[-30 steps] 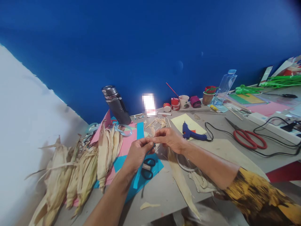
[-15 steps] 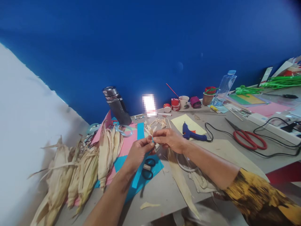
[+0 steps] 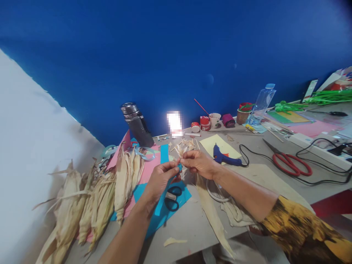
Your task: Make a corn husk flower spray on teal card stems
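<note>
My left hand [image 3: 162, 178] is closed, thumb and fingers pinching a narrow blue paper strip [image 3: 159, 207] whose tail hangs toward me. A small blue bit of it shows at the left thumb tip. My right hand [image 3: 200, 163] meets it there, its fingertips pinched together; what they grip is too small to make out. Just behind the fingertips are pale corn husk scraps [image 3: 184, 146]. Beneath my left hand, black-handled scissors [image 3: 172, 200] lie on a blue paper sheet [image 3: 165, 220]. A long corn husk [image 3: 210, 212] stretches below my right hand.
Bundled dried husks [image 3: 93, 205] lie at left, before a dark thermos [image 3: 139, 128]. To the right are a blue glue gun [image 3: 227, 156] with a black cord, red-handled scissors [image 3: 291, 164] and a white power strip [image 3: 320, 150]. Paper cups and a plastic bottle [image 3: 260, 106] line the wall.
My fingertips have shifted slightly, and the right ones sit a little apart from the blue bit at my left thumb. The strip's hanging tail looks shorter. The scissors are a bit more exposed.
</note>
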Available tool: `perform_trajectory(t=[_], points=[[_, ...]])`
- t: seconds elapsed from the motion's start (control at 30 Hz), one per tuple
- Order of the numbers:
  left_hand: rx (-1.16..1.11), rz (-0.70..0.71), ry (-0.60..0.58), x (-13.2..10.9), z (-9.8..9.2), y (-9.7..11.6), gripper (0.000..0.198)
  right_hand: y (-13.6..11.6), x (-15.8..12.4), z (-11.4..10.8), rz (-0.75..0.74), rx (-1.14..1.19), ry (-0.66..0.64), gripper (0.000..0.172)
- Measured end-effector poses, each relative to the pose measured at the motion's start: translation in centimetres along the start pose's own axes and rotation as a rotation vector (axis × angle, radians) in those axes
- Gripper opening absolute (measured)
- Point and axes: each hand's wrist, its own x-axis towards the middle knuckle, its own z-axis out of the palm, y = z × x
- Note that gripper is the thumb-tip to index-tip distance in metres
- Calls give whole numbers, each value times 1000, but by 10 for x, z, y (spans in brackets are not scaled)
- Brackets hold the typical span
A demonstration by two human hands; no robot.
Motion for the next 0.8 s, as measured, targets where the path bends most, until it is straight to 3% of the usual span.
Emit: perform_trajectory(t=[0.37, 0.6, 0.7, 0.8], points=[[-62, 37, 97, -5, 18, -4, 28, -6, 0, -1, 3, 55, -18, 39], [-52, 35, 119, -7, 18, -1, 30, -2, 3, 0, -30, 28, 1, 41], [5, 42, 161, -6, 15, -2, 29, -7, 2, -2, -43, -98, 1, 39], [53, 49, 205, -3, 11, -2, 26, -27, -5, -17, -88, -481, 20, 36]])
